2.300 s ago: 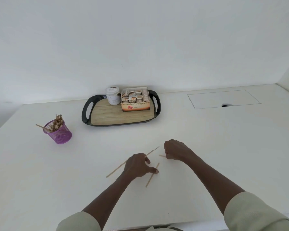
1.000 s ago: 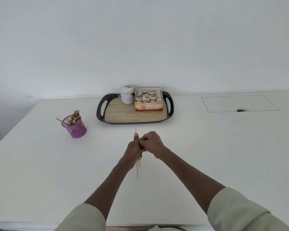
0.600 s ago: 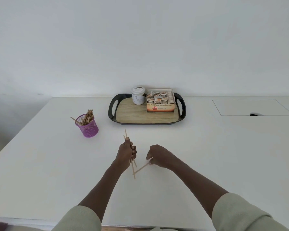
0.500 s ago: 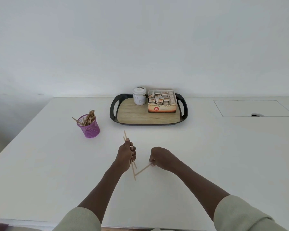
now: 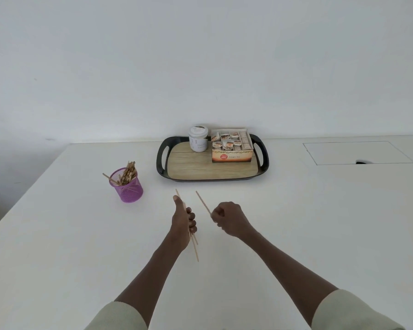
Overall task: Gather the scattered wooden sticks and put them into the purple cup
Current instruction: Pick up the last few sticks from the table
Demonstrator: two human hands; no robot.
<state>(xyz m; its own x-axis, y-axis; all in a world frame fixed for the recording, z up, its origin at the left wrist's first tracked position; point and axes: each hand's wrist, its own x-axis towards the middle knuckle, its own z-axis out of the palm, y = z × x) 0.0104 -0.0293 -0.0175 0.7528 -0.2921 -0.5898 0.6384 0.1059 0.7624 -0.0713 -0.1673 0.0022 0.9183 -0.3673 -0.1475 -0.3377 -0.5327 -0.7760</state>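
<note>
Head view, white table (image 5: pixel 57 246).

Left hand (image 5: pixel 183 219): fingers curled round a small bundle of wooden sticks (image 5: pixel 194 246), thumb laid up along them. The bundle runs roughly away from the person; tips show above the thumb and a longer length sticks out below the hand, toward the person. Count of sticks in the bundle is unclear, probably two or three.

Right hand (image 5: pixel 228 217): fist closed, pinching a single stick (image 5: pixel 202 202) at its near end. The stick points up and to the left, away from the person. It lies just beside the left hand's bundle, not touching it.

Purple cup (image 5: pixel 126 186): mesh, upright, to the left of both hands and a little farther back, apart from them. It already holds a cluster of sticks, with one leaning out over the left rim.

Behind the hands: black-handled tray (image 5: pixel 161 160) with a wood-pattern floor, carrying a white jar (image 5: pixel 198 139) and, touching it on the right, an open box of sachets (image 5: pixel 231 146). Pale sleeves at both forearms.
</note>
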